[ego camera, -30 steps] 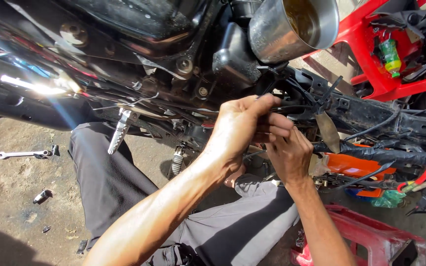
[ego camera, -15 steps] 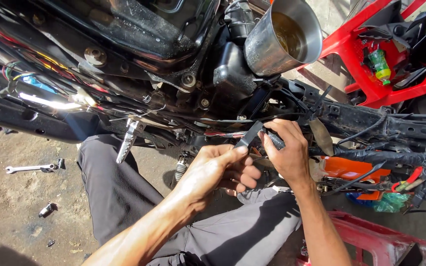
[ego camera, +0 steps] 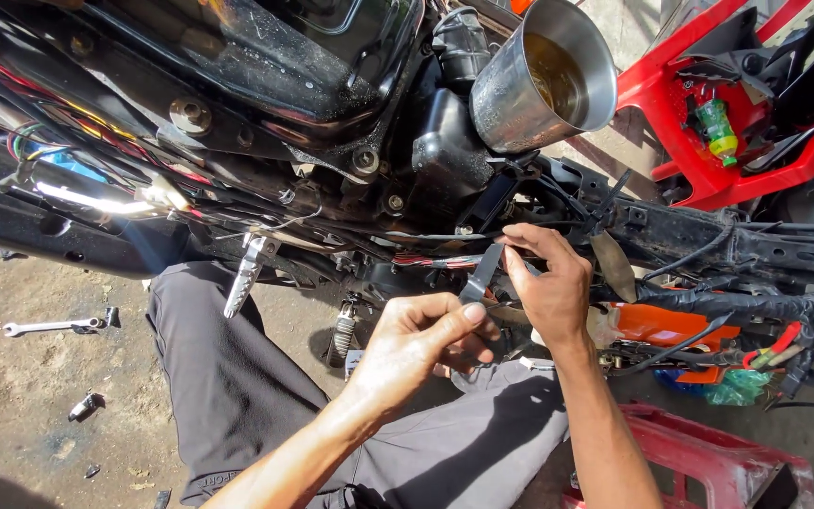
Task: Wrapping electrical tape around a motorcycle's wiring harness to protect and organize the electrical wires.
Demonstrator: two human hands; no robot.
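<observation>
Since half a second ago, our left hand [ego camera: 426,339] has dropped lower and slightly rightward, away from the motorcycle frame, and the dark strip [ego camera: 482,273] between the two hands now stands out longer and more upright. The right hand [ego camera: 548,283] has hardly shifted.

Left hand: grip pressed together, thumb and forefinger pinching the lower end of the dark strip. Right hand: grip likewise closed, fingertips [ego camera: 511,247] pinching the strip's upper end just below the cable bundle [ego camera: 435,259]. The strip runs slanted between the two pinches, taut, its top near the red-and-white wires of that bundle.

Surroundings: black engine casing [ego camera: 313,66] above, oily and in sun. A polished metal funnel-shaped exhaust outlet [ego camera: 544,80] sits up and to the right of the hands, mouth tilted toward the camera. A ribbed footpeg [ego camera: 245,273] hangs to the left of the hands. Our legs in grey trousers [ego camera: 237,396] lie under the machine. A combination spanner [ego camera: 49,326] rests on the concrete floor [ego camera: 11,415], well apart to the left. A red plastic crate [ego camera: 699,462] is at lower right, and an orange part [ego camera: 661,325] is just beside the right wrist.
</observation>
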